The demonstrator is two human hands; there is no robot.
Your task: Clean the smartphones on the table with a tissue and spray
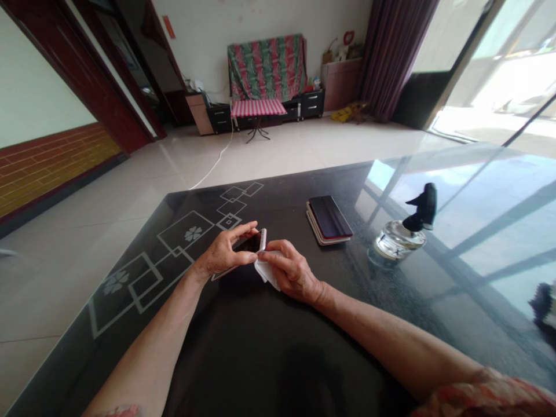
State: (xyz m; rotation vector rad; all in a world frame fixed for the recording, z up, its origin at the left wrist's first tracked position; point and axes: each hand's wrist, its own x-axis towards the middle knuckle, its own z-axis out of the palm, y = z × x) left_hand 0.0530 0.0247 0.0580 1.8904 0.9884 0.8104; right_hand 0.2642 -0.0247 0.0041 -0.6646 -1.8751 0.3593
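Note:
My left hand (223, 255) grips a smartphone (252, 242) by its edges, holding it tilted just above the black glass table (243, 347). My right hand (293, 272) is closed on a white cloth (266, 271) pressed against the phone's right edge. Both hands meet over the middle of the table.
A stack of two or three phones (329, 220) lies to the right of my hands. Further right stands a small clear spray bottle with a black trigger head (406, 234). A dark object (545, 304) sits at the table's right edge. Beyond the table is tiled floor and a cloth-covered cabinet (266, 69).

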